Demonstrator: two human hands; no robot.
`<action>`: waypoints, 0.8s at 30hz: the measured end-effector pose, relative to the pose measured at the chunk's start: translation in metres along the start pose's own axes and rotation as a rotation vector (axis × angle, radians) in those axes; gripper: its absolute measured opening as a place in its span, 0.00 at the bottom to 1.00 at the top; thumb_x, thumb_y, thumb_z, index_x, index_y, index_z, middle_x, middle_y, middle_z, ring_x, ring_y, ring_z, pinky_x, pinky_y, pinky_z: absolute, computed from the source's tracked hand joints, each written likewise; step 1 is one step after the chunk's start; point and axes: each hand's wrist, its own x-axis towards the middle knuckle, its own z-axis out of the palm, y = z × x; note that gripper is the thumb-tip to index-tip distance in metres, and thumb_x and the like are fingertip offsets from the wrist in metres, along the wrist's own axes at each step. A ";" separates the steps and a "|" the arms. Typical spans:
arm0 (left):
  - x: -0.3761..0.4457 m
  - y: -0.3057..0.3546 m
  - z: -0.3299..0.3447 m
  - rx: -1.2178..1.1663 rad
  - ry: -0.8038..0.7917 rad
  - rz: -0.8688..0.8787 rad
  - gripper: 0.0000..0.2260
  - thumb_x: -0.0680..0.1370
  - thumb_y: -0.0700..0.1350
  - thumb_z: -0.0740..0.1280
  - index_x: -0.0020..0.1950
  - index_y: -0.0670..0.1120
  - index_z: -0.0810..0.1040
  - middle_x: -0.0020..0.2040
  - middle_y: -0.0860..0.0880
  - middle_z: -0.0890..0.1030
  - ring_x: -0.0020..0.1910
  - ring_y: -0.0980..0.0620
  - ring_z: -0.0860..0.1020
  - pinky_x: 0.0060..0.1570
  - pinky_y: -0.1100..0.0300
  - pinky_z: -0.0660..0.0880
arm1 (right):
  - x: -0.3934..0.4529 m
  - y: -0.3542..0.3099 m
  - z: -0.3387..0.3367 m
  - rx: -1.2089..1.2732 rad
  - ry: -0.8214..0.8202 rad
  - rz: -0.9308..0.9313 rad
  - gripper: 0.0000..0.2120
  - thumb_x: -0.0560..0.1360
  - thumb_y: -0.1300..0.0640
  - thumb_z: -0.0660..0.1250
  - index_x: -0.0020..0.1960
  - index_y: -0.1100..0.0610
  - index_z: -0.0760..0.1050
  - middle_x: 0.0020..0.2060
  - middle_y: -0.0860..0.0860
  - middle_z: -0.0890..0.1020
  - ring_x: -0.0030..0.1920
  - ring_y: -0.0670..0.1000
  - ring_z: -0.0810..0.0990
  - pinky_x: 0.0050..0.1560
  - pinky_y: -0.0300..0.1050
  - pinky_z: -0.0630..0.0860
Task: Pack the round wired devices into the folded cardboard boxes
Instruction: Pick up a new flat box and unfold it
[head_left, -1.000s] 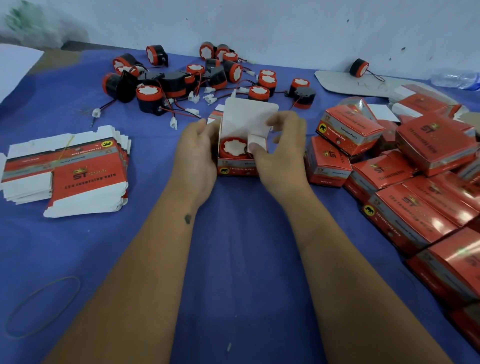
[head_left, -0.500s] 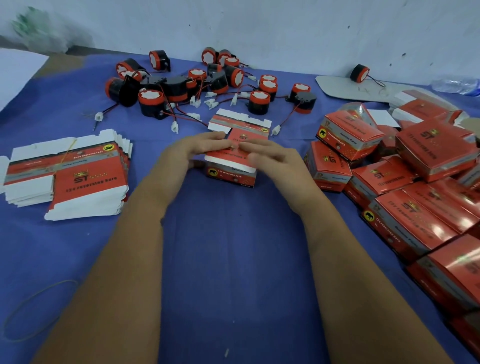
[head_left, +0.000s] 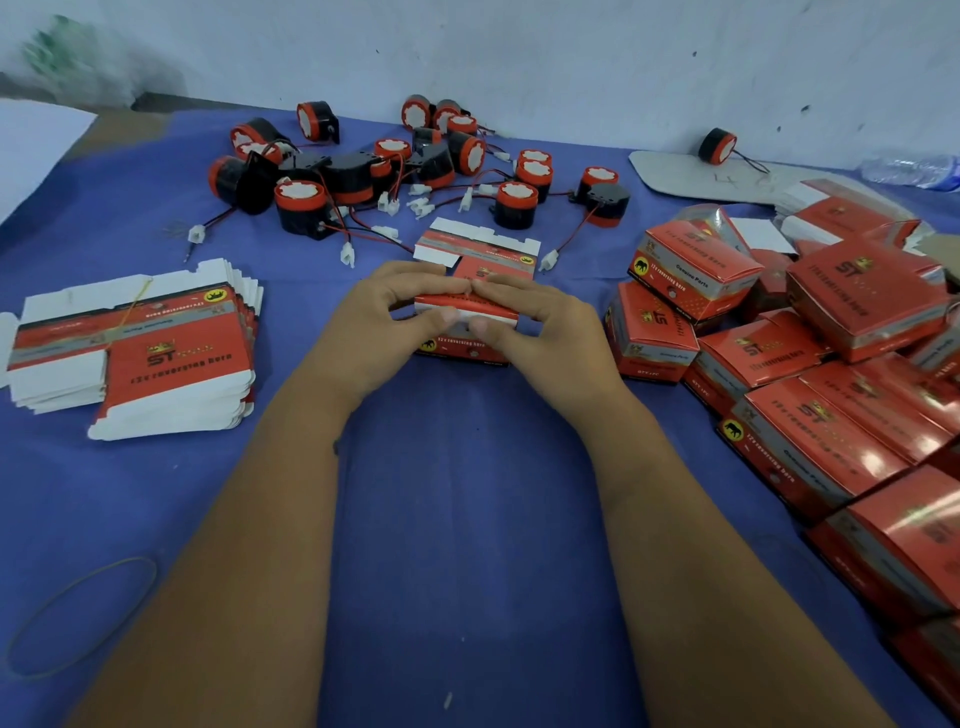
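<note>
The box (head_left: 465, 332) is gripped from both sides by the left hand (head_left: 387, 325) and right hand (head_left: 545, 330), fingers curled over its top. Its lid is apparently being pressed shut, so it is steadied on the table (head_left: 467, 519).

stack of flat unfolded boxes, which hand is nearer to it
Left. The left hand grips the box just right of the flat stack; the right hand holds the box's far side, farther away.

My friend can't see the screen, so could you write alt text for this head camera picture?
Two bare hands, left hand and right hand, grip a small red box on a blue table. Round wired horns lie behind it, flat boxes stacked on the left, filled boxes piled on the right.
</note>
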 end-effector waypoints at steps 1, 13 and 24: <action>0.000 0.001 0.000 -0.038 -0.008 -0.009 0.13 0.79 0.41 0.68 0.55 0.60 0.79 0.62 0.55 0.75 0.62 0.61 0.73 0.63 0.64 0.71 | 0.000 0.000 0.001 0.013 -0.006 0.012 0.18 0.76 0.52 0.71 0.65 0.51 0.77 0.68 0.48 0.75 0.69 0.41 0.69 0.69 0.34 0.64; -0.003 0.002 0.008 -0.045 0.136 0.012 0.12 0.75 0.40 0.74 0.51 0.57 0.82 0.62 0.51 0.79 0.62 0.59 0.77 0.63 0.60 0.74 | 0.001 -0.002 0.003 -0.068 0.172 -0.050 0.13 0.75 0.58 0.71 0.60 0.55 0.81 0.58 0.48 0.72 0.64 0.49 0.70 0.66 0.47 0.71; -0.004 0.012 0.027 0.720 0.329 0.223 0.09 0.72 0.41 0.75 0.52 0.48 0.86 0.45 0.49 0.79 0.51 0.42 0.72 0.50 0.54 0.63 | 0.001 -0.007 -0.001 -0.345 0.265 -0.185 0.06 0.72 0.61 0.71 0.46 0.61 0.84 0.38 0.47 0.70 0.45 0.49 0.69 0.46 0.50 0.73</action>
